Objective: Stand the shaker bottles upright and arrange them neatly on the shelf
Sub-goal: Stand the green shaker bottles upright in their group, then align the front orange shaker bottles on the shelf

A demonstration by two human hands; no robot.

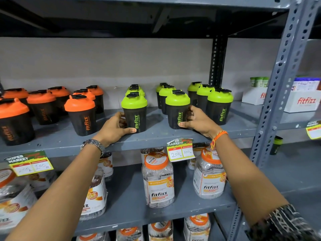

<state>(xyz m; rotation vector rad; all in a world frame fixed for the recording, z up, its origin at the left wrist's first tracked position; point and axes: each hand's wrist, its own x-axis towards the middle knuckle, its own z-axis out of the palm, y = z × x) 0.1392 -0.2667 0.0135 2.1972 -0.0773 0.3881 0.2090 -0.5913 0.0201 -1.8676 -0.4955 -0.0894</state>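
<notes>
Left hand [116,129] wraps the near green-lidded shaker [134,112], upright on shelf [156,134]. Right hand [198,121] grips the shaker to its right [177,109], apparently closed.

Setting: retail shop, supermarket aisle or its stockroom. Evidence: grey slotted-angle steel shelf [156,136] stocked with many identical goods. On the shelf, rows of branded shaker bottles, orange-lidded [80,114] toward its left, green-lidded [219,106] toward its right. Clipped to the shelf's front edge, a price tag [180,150] printed "SUPER MARKET", handwritten 200 and 100; a second price tag [29,162] hangs further left on that edge. Below the shelf, matching labelled jars [158,181] in repeated rows. Right of the shelf, white branded cartons [302,101].
</notes>
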